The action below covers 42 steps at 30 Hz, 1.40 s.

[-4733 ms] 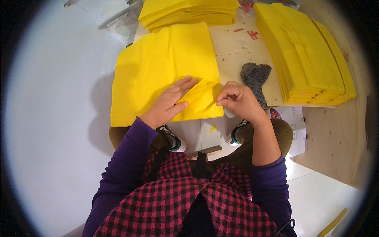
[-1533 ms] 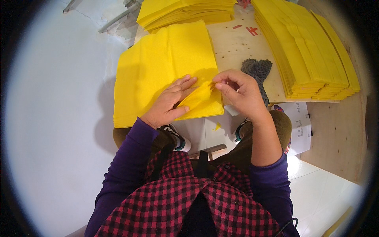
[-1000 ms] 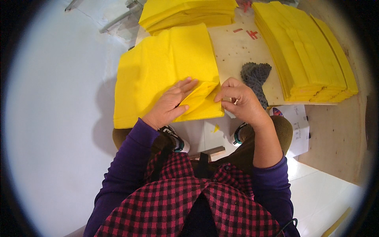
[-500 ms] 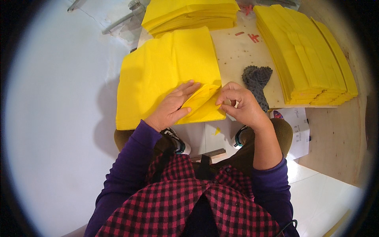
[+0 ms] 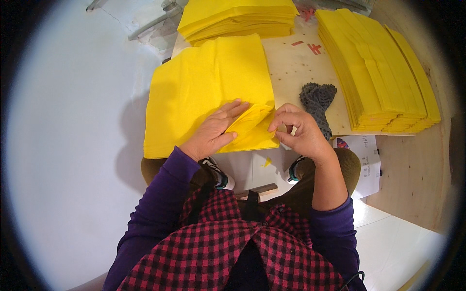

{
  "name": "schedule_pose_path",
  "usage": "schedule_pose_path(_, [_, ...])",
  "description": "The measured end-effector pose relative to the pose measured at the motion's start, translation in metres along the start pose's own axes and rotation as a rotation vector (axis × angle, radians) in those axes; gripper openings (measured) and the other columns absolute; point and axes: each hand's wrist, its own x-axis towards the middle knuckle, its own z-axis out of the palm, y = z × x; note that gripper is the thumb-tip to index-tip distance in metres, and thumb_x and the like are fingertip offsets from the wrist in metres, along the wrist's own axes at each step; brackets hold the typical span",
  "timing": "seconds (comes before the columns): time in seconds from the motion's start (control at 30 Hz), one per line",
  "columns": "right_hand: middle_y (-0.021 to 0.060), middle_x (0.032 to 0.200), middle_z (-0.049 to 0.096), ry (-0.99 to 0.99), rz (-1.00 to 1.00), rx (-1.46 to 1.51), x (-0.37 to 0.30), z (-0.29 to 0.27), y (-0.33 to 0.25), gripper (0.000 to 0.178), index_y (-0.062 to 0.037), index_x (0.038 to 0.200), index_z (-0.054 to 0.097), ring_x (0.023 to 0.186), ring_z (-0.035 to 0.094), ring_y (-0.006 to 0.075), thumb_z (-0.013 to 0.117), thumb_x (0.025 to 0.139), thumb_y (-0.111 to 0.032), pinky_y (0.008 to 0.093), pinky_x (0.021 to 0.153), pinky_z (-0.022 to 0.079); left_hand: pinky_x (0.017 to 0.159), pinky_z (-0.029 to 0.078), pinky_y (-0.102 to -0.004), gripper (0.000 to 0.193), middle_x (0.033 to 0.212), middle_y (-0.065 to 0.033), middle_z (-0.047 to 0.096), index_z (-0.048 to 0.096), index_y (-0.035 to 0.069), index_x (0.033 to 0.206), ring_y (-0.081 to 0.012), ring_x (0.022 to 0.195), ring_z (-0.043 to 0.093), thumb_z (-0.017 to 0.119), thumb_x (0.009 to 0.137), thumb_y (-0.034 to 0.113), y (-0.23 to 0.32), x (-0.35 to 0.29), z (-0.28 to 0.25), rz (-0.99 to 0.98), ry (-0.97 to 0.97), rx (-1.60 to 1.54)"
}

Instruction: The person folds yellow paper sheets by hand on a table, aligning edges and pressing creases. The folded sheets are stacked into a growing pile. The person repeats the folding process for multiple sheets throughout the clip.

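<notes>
A yellow sheet of soft, cloth-like material (image 5: 204, 77) lies on top of a pile at the table's near edge. My left hand (image 5: 212, 130) rests on it, fingers stretched out and thumb apart. Beside that hand a loose flap (image 5: 248, 120) of the yellow material is lifted and folded over at the near right corner. My right hand (image 5: 297, 130) is at the right edge of this corner, index finger and thumb brought together in a pinch. Whatever is between those fingertips is too small to make out.
A second yellow stack (image 5: 238, 22) stands at the far side, and long yellow stacks (image 5: 374, 72) fill the right. Between them a dark grey textured cloth (image 5: 318, 104) lies on the wooden tabletop (image 5: 286, 65). A printed white sheet (image 5: 366, 165) shows below the table's right edge.
My right hand has shifted slightly right, away from the flap, still pinched. My left hand stays on the yellow material. The whole view has moved a little.
</notes>
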Motion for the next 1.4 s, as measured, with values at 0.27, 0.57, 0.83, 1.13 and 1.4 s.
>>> schedule_pose_path(0.27, [0.003,0.082,0.057,0.034,-0.061,0.043,-0.002,-0.005,-0.002,0.009,-0.0048,0.086,0.068,0.068,0.052,0.0126,0.073,0.08,-0.008,0.0259,0.058,0.042,0.117,0.02,-0.0444,0.057,0.153,-0.0124,0.035,0.043,0.003,0.142,-0.0348,0.143,0.026,0.049,0.088,0.021,0.0,0.0,0.0,0.0,-0.003,0.004])
schedule_pose_path(0.57, [0.0076,0.086,0.061,0.173,-0.212,-0.155,0.003,-0.002,0.004,0.01,-0.004,0.085,0.069,0.077,0.056,0.0241,0.073,0.076,-0.006,0.0336,0.07,0.046,0.116,0.02,-0.0433,0.059,0.151,-0.0186,0.036,0.043,-0.002,0.14,-0.0368,0.143,0.027,0.047,0.093,0.033,-0.001,0.001,-0.002,0.028,-0.024,0.033])
schedule_pose_path(0.83, [0.0087,0.086,0.063,0.148,-0.26,-0.296,0.006,0.002,0.001,0.01,-0.0047,0.084,0.071,0.086,0.056,0.0287,0.072,0.075,-0.008,0.0378,0.079,0.045,0.117,0.019,-0.0434,0.062,0.152,-0.0191,0.035,0.045,-0.005,0.139,-0.0365,0.144,0.025,0.048,0.093,0.037,-0.001,0.001,-0.002,0.022,-0.039,0.012])
schedule_pose_path(1.13, [0.0087,0.083,0.062,0.075,-0.273,-0.394,0.006,0.007,-0.002,0.011,-0.0052,0.081,0.069,0.082,0.056,0.0302,0.072,0.073,-0.011,0.0396,0.075,0.046,0.116,0.022,-0.0446,0.062,0.149,-0.0194,0.038,0.048,0.003,0.139,-0.0382,0.141,0.029,0.057,0.088,0.037,0.001,0.001,-0.003,0.022,-0.023,0.033])
schedule_pose_path(1.4, [0.0094,0.08,0.058,0.048,-0.262,-0.485,0.007,0.013,-0.002,0.018,-0.0056,0.084,0.064,0.082,0.055,0.0311,0.074,0.071,-0.014,0.0412,0.073,0.046,0.116,0.021,-0.0451,0.077,0.151,-0.0215,0.035,0.045,-0.001,0.14,-0.0382,0.143,0.027,0.064,0.081,0.044,0.004,0.002,-0.005,-0.002,-0.056,0.03])
